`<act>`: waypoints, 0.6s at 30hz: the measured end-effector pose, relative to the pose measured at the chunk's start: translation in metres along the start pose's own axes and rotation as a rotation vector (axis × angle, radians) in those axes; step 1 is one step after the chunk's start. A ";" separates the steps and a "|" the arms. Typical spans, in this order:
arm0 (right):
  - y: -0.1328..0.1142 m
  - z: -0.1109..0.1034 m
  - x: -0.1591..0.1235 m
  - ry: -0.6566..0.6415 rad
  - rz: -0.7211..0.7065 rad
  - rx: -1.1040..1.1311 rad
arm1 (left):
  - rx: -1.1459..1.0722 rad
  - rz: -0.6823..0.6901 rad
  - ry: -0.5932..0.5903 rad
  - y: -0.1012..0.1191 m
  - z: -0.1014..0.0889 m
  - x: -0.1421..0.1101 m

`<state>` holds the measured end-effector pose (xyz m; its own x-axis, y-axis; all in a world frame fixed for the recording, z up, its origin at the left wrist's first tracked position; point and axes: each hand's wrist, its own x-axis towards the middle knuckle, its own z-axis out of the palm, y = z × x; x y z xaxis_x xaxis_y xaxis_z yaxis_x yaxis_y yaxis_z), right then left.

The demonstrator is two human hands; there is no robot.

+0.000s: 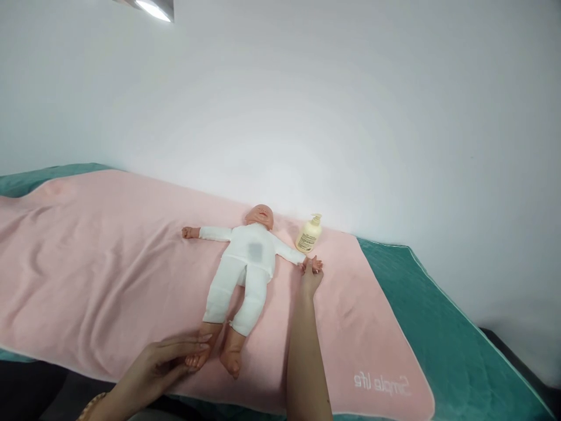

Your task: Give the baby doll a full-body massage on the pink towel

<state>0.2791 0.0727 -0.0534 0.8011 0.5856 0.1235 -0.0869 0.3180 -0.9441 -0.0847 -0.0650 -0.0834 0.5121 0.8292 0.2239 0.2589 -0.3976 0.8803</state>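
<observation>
A baby doll (249,251) in a white cloth body lies on its back on a pink blanket (131,257), arms spread and head toward the wall. With thumb and fingers on either side, my left hand (160,365) grips the doll's foot (199,358) on the left. My right hand (312,280) pinches the doll's hand (316,264) on the right. Its fingertips are partly hidden there. The doll's other foot (231,359) rests free on the blanket. A cream pump bottle (309,234) stands upright just beyond my right hand.
Under the blanket, a green quilted cover (421,316) shows at the right and far left. A white wall (350,117) rises behind the bed. Folds wrinkle the blanket's left side. A lamp (153,9) shines at the top left.
</observation>
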 end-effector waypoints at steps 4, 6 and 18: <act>-0.006 0.003 -0.007 0.009 -0.052 -0.040 | -0.003 0.009 0.090 0.005 -0.007 0.003; -0.011 0.007 -0.015 -0.006 -0.100 -0.061 | -0.008 0.011 0.155 0.008 -0.013 0.010; -0.009 0.037 -0.061 -0.737 -0.810 -0.441 | -0.245 -0.017 0.484 0.054 -0.034 0.123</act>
<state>0.2094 0.0619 -0.0406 -0.0192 0.6664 0.7454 0.6172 0.5944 -0.5155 -0.0356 0.0291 0.0059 0.0589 0.9441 0.3245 0.0358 -0.3268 0.9444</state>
